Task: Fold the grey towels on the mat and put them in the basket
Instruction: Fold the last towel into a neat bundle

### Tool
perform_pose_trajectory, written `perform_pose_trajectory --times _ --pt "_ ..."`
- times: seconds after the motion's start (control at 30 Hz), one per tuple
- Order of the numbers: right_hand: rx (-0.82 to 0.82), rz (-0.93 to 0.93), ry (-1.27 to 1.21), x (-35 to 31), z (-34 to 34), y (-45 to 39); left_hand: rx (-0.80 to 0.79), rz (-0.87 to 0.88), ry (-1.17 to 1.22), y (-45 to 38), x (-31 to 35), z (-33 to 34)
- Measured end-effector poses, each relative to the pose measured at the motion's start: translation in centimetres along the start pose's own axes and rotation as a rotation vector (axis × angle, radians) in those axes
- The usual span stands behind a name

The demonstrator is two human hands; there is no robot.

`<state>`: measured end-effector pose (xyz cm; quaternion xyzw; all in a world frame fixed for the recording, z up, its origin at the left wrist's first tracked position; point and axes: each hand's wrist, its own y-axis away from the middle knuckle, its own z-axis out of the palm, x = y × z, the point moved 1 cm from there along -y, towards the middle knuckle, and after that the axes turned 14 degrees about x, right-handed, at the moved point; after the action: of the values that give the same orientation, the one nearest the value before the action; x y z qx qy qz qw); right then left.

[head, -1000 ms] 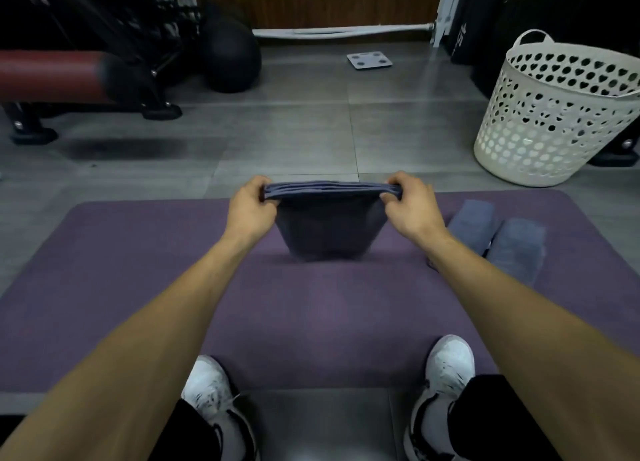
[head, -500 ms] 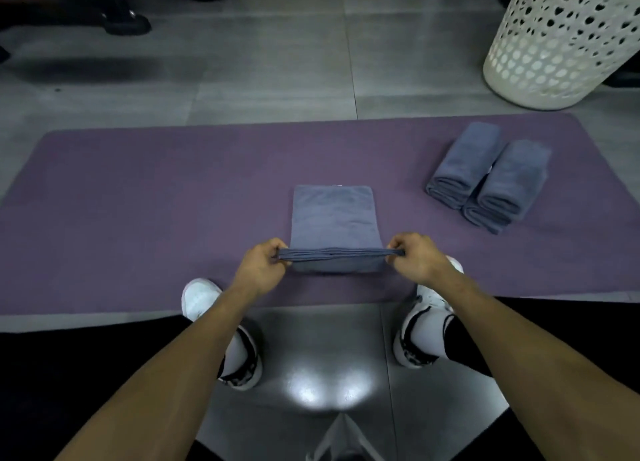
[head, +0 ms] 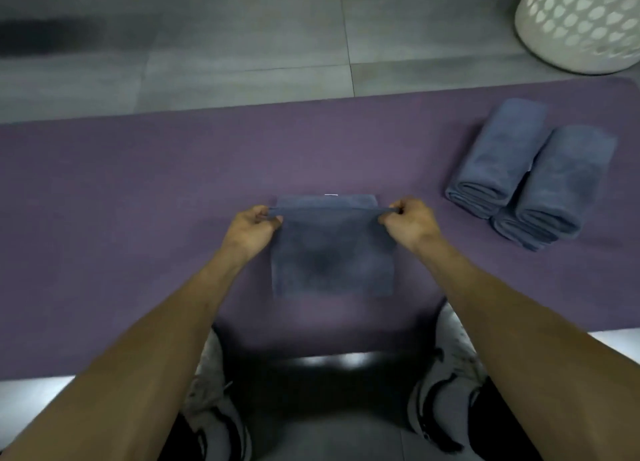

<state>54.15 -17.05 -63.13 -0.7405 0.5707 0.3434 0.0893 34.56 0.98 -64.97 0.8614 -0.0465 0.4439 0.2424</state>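
Observation:
A grey towel lies partly folded on the purple mat, in front of me at the middle. My left hand pinches the left end of its raised edge, and my right hand pinches the right end. That edge is stretched tight between them, a little short of the towel's far edge. A pile of folded grey towels rests on the mat at the right. The white perforated basket stands on the floor beyond the mat's far right corner.
Grey floor tiles run beyond the mat. My two white shoes sit at the mat's near edge, under my forearms. A dark object shows at the top left corner.
Both hands carried the towel's near edge up and away from me, over the lower layer, toward its far edge. The camera tilted further down.

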Motion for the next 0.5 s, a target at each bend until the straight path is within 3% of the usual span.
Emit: perform_pose_trajectory --times 0.2,0.5 --pt "0.03 0.058 0.014 0.6 6.2 -6.3 0.029 -0.008 -0.092 -6.7 -2.1 4.7" --pt "0.033 0.001 0.019 2.6 8.9 -8.5 0.277 0.135 -0.229 -7.9 -4.4 7.1"
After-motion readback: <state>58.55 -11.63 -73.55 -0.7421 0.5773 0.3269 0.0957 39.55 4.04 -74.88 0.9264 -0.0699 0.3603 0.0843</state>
